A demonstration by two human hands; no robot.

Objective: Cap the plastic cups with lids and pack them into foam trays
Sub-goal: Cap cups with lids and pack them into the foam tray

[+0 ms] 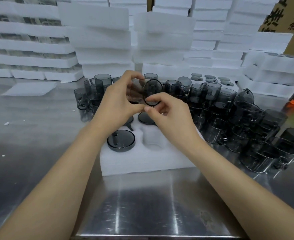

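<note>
My left hand (pixel 120 101) grips smoky grey clear plastic cup (pixel 134 90), held sideways above white foam tray (pixel 142 161) | right hand (pixel 170 116) pinches round dark lid (pixel 153 91) at its mouth | step: capping | next: press lid flush, seat cup in empty pocket (pixel 153 141)

Left hand (pixel 118 101) grips a smoky cup (pixel 136 91); right hand (pixel 168 113) pinches its lid (pixel 153 92) above the foam tray (pixel 142 160)

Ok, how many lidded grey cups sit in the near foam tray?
3 lidded smoky-grey plastic cups in the white foam tray: front-left, back-right, back-left half behind the left hand. Hands may hide more.
</note>
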